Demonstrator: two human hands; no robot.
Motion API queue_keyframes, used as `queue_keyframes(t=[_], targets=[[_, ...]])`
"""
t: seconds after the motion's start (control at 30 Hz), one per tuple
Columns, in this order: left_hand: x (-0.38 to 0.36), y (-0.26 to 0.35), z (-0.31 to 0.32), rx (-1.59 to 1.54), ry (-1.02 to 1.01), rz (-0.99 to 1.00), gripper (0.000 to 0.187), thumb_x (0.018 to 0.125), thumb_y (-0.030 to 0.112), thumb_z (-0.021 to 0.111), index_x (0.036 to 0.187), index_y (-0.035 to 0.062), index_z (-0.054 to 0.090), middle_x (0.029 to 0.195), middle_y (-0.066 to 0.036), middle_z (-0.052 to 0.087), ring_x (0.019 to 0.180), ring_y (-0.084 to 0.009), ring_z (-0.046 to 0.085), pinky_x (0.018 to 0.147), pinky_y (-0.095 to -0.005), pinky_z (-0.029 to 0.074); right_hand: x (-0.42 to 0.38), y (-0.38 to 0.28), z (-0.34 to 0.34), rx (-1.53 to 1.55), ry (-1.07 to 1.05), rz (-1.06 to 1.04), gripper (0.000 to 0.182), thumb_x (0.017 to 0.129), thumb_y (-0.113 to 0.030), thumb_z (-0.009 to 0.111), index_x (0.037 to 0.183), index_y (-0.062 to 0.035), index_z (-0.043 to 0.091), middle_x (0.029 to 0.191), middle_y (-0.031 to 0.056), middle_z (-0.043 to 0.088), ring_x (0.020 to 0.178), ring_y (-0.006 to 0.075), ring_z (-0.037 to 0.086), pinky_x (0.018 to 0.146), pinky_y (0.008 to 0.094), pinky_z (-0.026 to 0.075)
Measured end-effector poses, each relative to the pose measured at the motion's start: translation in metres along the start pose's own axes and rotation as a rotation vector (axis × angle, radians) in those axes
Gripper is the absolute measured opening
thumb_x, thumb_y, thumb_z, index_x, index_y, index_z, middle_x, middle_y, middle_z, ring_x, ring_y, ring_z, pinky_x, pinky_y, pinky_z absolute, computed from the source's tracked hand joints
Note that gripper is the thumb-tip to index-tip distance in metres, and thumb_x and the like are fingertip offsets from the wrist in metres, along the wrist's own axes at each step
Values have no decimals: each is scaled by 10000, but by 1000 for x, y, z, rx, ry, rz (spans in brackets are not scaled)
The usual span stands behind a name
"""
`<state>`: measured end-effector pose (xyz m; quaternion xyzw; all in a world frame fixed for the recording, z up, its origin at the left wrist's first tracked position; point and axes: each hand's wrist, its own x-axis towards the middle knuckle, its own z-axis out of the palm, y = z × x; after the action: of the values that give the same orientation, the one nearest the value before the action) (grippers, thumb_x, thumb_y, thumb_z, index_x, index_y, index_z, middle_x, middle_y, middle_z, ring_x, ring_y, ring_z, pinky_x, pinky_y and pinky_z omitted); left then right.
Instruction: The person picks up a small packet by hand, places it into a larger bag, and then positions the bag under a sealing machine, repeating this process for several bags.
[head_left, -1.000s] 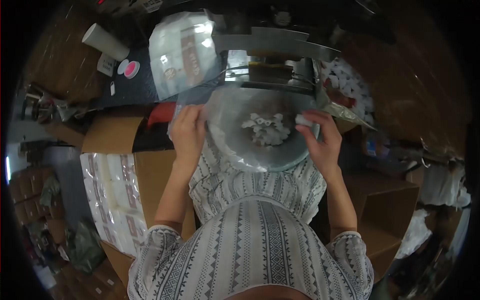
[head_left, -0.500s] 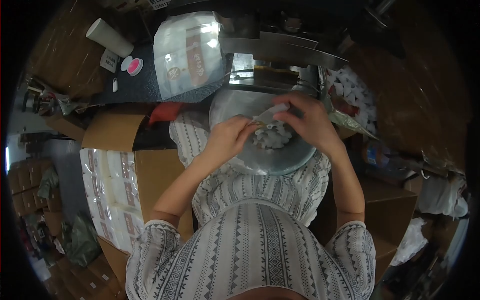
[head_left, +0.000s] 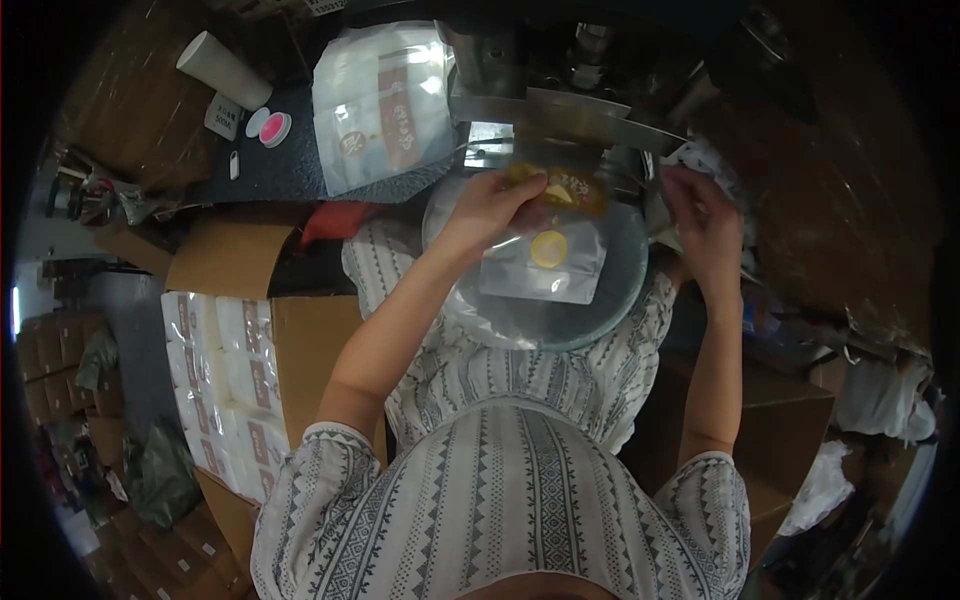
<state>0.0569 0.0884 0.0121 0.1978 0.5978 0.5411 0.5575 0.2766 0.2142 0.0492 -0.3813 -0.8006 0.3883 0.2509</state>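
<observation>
A clear plastic pouch (head_left: 570,272) with a printed golden-brown band and a round yellow mark hangs over the round translucent basin (head_left: 495,325) on my lap. My left hand (head_left: 500,208) is closed on the pouch's upper left edge, thumb on top. To the right, my right hand (head_left: 708,222) is raised off the basin, near the heap of small white pieces (head_left: 692,155). Its fingers are loosely bent and apart, slightly blurred, and I see nothing in them. The pouch covers most of what lies in the basin.
Packed clear pouches (head_left: 385,110) lie on a dark textured mat (head_left: 285,170) beside a white cup (head_left: 222,70) and a pink round tub (head_left: 274,128). An open carton (head_left: 315,345) with packed white packs stands at my left. A metal machine edge (head_left: 560,110) runs behind the basin.
My right hand has moved from the basin to the right, toward the white pieces. A pouch with a golden band now lies over the basin in my left hand, hiding the white pieces there.
</observation>
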Motion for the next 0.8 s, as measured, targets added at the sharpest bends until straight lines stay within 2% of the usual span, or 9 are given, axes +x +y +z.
queue_keyframes(t=[0.07, 0.13, 0.2, 0.23, 0.3, 0.43, 0.6, 0.7, 0.8], targets=[[-3, -4, -1, 2, 8, 34, 288, 911, 250, 619, 971, -31, 636, 859, -68, 646, 721, -126, 614, 620, -253, 495, 21, 30, 0, -515, 182, -277, 257, 861, -122, 579, 1110, -64, 607, 1043, 160, 637, 958, 336, 602, 827, 405, 482], [-1, -3, -11, 2, 17, 83, 301, 917, 262, 609, 1021, -20, 630, 899, -84, 653, 759, -145, 631, 640, -258, 494, 27, 43, 1, -536, 121, -258, 267, 859, -128, 569, 1117, -67, 598, 1056, 170, 630, 976, 354, 589, 842, 421, 471], [4, 4, -50, 759, 552, 642, 406, 885, 267, 637, 1174, -8, 561, 1139, -174, 603, 996, -246, 626, 822, -343, 491, 37, 47, 0, -554, 59, -245, 277, 858, -133, 558, 1125, -69, 589, 1069, 181, 623, 993, 373, 576, 857, 437, 461], [5, -5, -68, 765, 552, 632, 406, 885, 267, 637, 1174, -8, 561, 1139, -174, 603, 996, -246, 626, 822, -343, 491, 37, 46, -2, -538, 4, -173, 276, 848, -136, 568, 1114, -64, 585, 1072, 190, 618, 995, 379, 573, 859, 439, 458], [11, -26, -95, 1659, 875, 757, 438, 852, 249, 657, 1213, 32, 538, 1159, -181, 575, 1068, -287, 564, 913, -408, 407, 36, 47, -3, -522, -49, -102, 277, 838, -139, 577, 1103, -60, 581, 1075, 199, 612, 998, 385, 571, 861, 442, 456], [-17, -42, -92, 1626, 728, 885, 453, 834, 232, 669, 1218, 48, 514, 1085, -139, 594, 1043, -308, 549, 934, -460, 347, 37, 42, -2, -524, -13, -142, 257, 810, -117, 589, 1056, -46, 569, 1037, 203, 622, 993, 390, 573, 832, 457, 463], [-38, -29, -105, 1321, 673, 703, 179, 810, 131, 644, 965, 44, 621, 915, -115, 605, 826, -341, 599, 698, -420, 459, 37, 46, -10, -463, -127, -178, 291, 792, -93, 603, 1073, -48, 547, 1006, 177, 639, 977, 389, 582, 811, 457, 472], [-57, -24, -92, 1195, 693, 779, 75, 807, 80, 631, 871, 42, 632, 845, -121, 591, 728, -345, 597, 597, -397, 468, 23, 25, -22, -565, 22, -209, 258, 789, -88, 623, 1039, -47, 576, 981, 151, 649, 936, 357, 602, 790, 448, 479], [-70, -22, -66, 1147, 600, 817, 70, 807, 62, 640, 873, 40, 631, 841, -114, 593, 726, -328, 600, 605, -393, 474, 2, -26, -6, -203, 0, 79, 149, 794, -57, 668, 936, -40, 626, 926, 142, 653, 811, 318, 624, 715, 385, 491]])
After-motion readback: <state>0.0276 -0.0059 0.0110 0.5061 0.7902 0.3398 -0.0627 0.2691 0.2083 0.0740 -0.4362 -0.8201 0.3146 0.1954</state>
